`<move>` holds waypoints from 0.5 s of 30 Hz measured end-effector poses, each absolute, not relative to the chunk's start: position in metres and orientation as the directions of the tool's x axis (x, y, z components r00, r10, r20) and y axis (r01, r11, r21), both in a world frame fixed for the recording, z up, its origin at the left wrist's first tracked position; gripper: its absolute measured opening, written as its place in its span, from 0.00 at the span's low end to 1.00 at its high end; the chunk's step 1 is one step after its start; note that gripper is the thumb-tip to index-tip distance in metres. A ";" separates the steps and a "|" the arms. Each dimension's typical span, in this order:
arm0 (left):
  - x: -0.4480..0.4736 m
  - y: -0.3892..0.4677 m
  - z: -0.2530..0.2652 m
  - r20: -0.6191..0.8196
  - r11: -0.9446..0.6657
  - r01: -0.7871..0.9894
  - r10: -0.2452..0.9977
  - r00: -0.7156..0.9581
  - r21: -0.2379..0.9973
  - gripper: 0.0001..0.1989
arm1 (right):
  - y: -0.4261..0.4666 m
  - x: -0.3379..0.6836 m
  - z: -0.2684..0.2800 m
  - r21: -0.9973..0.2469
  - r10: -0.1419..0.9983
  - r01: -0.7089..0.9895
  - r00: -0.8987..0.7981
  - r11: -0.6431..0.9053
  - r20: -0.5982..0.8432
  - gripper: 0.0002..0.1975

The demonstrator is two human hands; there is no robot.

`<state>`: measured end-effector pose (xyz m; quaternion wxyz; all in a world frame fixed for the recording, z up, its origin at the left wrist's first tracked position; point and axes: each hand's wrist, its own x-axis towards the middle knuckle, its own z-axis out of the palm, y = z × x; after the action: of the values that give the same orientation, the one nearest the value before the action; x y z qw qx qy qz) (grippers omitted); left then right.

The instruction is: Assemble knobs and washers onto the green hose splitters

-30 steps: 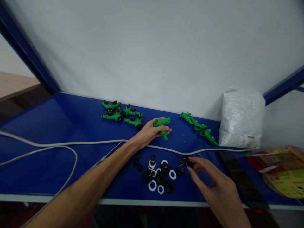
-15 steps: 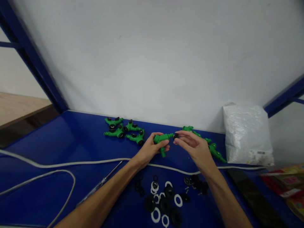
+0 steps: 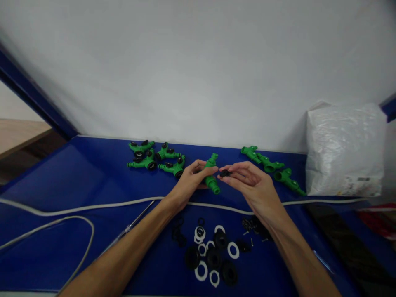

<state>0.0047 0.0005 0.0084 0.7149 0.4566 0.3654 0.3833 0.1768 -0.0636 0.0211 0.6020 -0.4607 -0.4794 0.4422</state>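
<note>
My left hand [image 3: 193, 178] is closed around a green plastic hose splitter [image 3: 212, 175], a Y-shaped body whose ribbed ends point away from me and toward me. Just to its right, my right hand [image 3: 244, 177] pinches a small black plastic part [image 3: 225, 173] between thumb and fingers; its exact kind is too small to make out. A narrow gap separates the black part from the splitter. Below both hands lie white rings [image 3: 233, 250] and black round caps [image 3: 213, 257] on the blue table [image 3: 102, 169].
Green splitters with black fittings [image 3: 142, 161] sit at the back left, bare green ones [image 3: 269, 163] at the back right. A white cable [image 3: 123, 205] crosses the table. Screws [image 3: 249, 225], a screwdriver [image 3: 130, 227], a white plastic package [image 3: 343, 152] and a dark flat object [image 3: 343, 243] lie around.
My left hand has turned the green splitter so its ends now run front to back. My right hand still pinches the black part, now tilted differently. The camera view has shifted slightly.
</note>
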 end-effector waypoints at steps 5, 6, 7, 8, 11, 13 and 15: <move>0.007 0.000 0.011 -0.174 0.335 -0.263 0.854 0.491 0.905 0.13 | -0.064 0.173 0.021 -0.982 0.972 -0.069 0.172 0.177 0.163 0.13; 0.007 0.000 0.012 -0.188 0.364 -0.270 0.839 0.511 0.891 0.13 | -0.064 0.173 0.021 -0.983 0.969 -0.062 0.187 0.175 0.161 0.14; 0.007 -0.001 0.013 -0.203 0.395 -0.276 0.821 0.533 0.876 0.13 | -0.064 0.173 0.020 -0.982 0.965 -0.059 0.205 0.177 0.162 0.14; 0.007 -0.001 0.014 -0.214 0.425 -0.283 0.803 0.557 0.860 0.13 | -0.063 0.174 0.020 -0.982 0.961 -0.059 0.221 0.182 0.165 0.14; 0.008 -0.001 0.013 -0.224 0.485 -0.312 0.765 0.604 0.817 0.13 | -0.063 0.175 0.020 -0.981 0.954 -0.063 0.250 0.186 0.164 0.13; 0.008 0.000 0.012 -0.223 0.497 -0.329 0.762 0.607 0.803 0.13 | -0.063 0.175 0.020 -0.983 0.954 -0.065 0.258 0.173 0.151 0.13; 0.009 0.000 0.010 -0.215 0.492 -0.344 0.770 0.601 0.800 0.12 | -0.063 0.175 0.021 -0.985 0.959 -0.086 0.256 0.150 0.123 0.13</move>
<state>0.0088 -0.0003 0.0105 0.8143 0.3705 0.2876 0.3418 0.1748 -0.0628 0.0211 0.6178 -0.4963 -0.4396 0.4228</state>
